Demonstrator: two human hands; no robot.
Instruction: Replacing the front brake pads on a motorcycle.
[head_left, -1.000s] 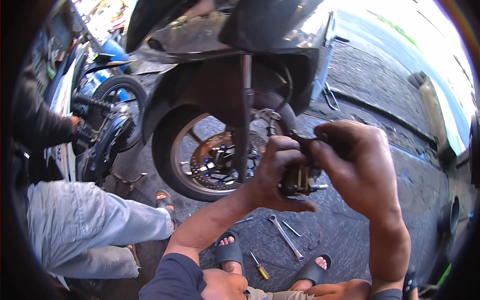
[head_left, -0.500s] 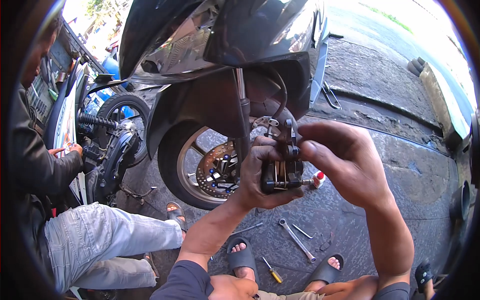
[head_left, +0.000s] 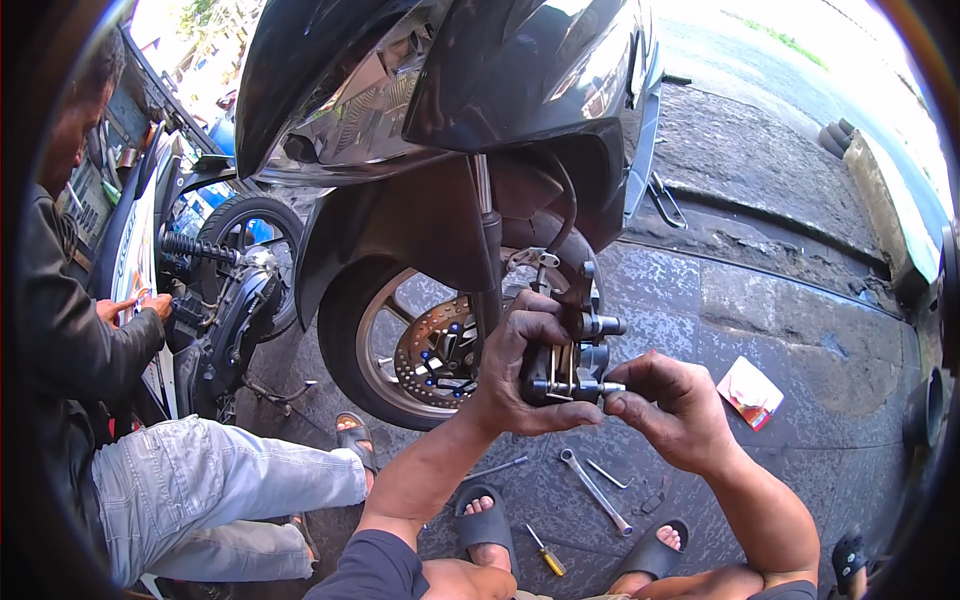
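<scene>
My left hand (head_left: pixel 520 370) grips a dark metal brake caliper (head_left: pixel 572 355) held up in front of a black scooter's front wheel (head_left: pixel 400 350). A black hose runs from the caliper up toward the fork. My right hand (head_left: pixel 680 410) pinches the end of a metal pin (head_left: pixel 606 388) that sticks out of the caliper's lower right side. The drilled brake disc (head_left: pixel 440 350) shows behind my left wrist.
On the dark paving below lie a combination wrench (head_left: pixel 595 490), thinner metal tools (head_left: pixel 607 473), a yellow-handled screwdriver (head_left: pixel 545 552) and a red-and-white packet (head_left: pixel 750 392). At the left a seated person in grey trousers (head_left: pixel 200 490) works on another scooter's rear wheel (head_left: pixel 240 260).
The view has tilted up, showing more of the scooter's body. My right hand has let go of the caliper's top and dropped to its lower right, now pinching the pin.
</scene>
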